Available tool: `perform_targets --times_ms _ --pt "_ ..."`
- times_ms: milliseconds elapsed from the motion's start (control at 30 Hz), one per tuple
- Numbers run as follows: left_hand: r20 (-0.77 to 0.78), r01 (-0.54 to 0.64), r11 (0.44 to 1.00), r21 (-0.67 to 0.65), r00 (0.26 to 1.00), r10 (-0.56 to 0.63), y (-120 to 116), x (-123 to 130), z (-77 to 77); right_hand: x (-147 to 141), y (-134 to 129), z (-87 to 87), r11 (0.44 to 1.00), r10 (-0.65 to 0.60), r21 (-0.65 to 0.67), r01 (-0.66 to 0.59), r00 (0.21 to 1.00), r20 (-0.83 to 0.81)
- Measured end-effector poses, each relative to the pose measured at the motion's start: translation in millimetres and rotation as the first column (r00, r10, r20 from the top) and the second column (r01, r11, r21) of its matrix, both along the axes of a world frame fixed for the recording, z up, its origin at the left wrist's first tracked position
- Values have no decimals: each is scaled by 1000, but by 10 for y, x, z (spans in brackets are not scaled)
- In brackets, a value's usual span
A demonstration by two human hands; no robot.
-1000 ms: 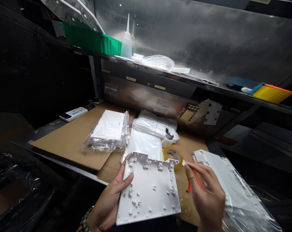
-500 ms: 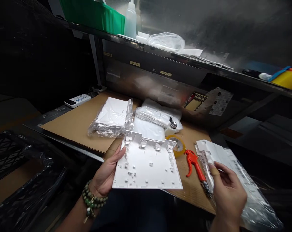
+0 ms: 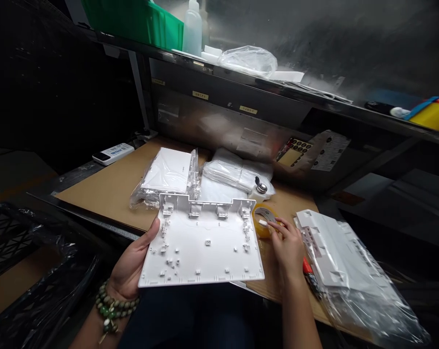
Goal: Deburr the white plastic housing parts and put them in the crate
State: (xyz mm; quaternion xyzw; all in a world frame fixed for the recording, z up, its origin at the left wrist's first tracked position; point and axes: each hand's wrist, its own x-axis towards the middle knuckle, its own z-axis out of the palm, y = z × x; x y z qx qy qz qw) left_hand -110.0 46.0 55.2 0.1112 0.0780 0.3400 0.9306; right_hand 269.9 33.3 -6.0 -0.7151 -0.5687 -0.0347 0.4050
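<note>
A white plastic housing panel faces me with its inner side, showing small clips and posts along its edges. My left hand grips it by the left edge, thumb on the inner face. Just past its right edge, my right hand pinches a small white piece whose kind I cannot make out. Behind those fingers lies a roll of yellow tape. A red air blow gun is mostly hidden by my right hand and forearm. To the right rests another white panel with clear plastic film.
A wrapped white panel lies on the brown cardboard. Behind are a stack of clear bags and a pump bottle. A white device sits at the left. The metal shelf runs above, holding a green bin.
My right hand has moved left from the right-hand panel to the roll of tape, a small white piece in its fingertips. The held panel has shifted left with my left hand.
</note>
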Motion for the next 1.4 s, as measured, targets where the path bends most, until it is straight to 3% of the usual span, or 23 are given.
perform_targets --times_ms 167,233,267,300,367,433,467,567,600,633,700,767,833,967,1067,1200,1400 --pt "-166 -36 991 -132 986 14 33 83 -6 -43 -169 109 993 -70 92 74 996 -53" --pt "-199 -28 991 -132 980 2 47 138 -17 -161 -292 209 991 -66 94 91 969 -239" --pt "-216 -29 991 -134 976 0 51 171 -15 -231 -359 257 996 -43 52 69 919 -392" --pt "-233 -35 990 -139 972 2 49 208 -7 -303 -426 298 1000 -17 -5 17 825 -565" --pt "-265 -49 988 -145 964 9 30 299 26 -437 -548 344 985 6 -86 -147 534 -845" --pt "-302 -54 991 -120 953 15 -7 411 64 -532 -652 336 960 -9 -77 -269 243 -970" --pt "-332 -51 994 -93 943 17 -28 471 75 -557 -703 315 953 -21 -62 -297 140 -990" --pt "-502 26 999 47 865 1 -57 639 53 -530 -893 209 950 -80 -65 -305 -37 -996" --pt "-597 93 981 171 802 28 -43 681 27 -487 -977 168 955 -102 -77 -285 -71 -992" --pt "-688 181 927 328 719 103 -13 714 -4 -430 -1073 129 964 -121 -94 -249 -97 -988" --pt "-746 353 705 615 549 376 93 752 -76 -288 -1286 61 982 -147 -130 -134 -130 -980" --pt "-652 447 480 755 436 620 236 772 -157 -142 -1498 20 988 -151 -153 4 -140 -979" --pt "-581 497 365 787 396 711 373 805 -258 -30 -1672 13 980 -138 -155 124 -134 -981" --pt "-517 670 155 726 383 765 536 932 -512 62 -1835 66 930 -93 -112 350 -71 -993" --pt "-494 754 85 651 336 802 594 997 -629 62 -1850 90 912 -62 -50 408 16 -998" --pt "-457 802 19 597 321 830 625 988 -616 49 -1868 66 920 -42 -11 391 71 -997" --pt "-509 820 60 570 295 809 571 924 -635 89 -1910 -8 914 -118 -59 401 125 -985"
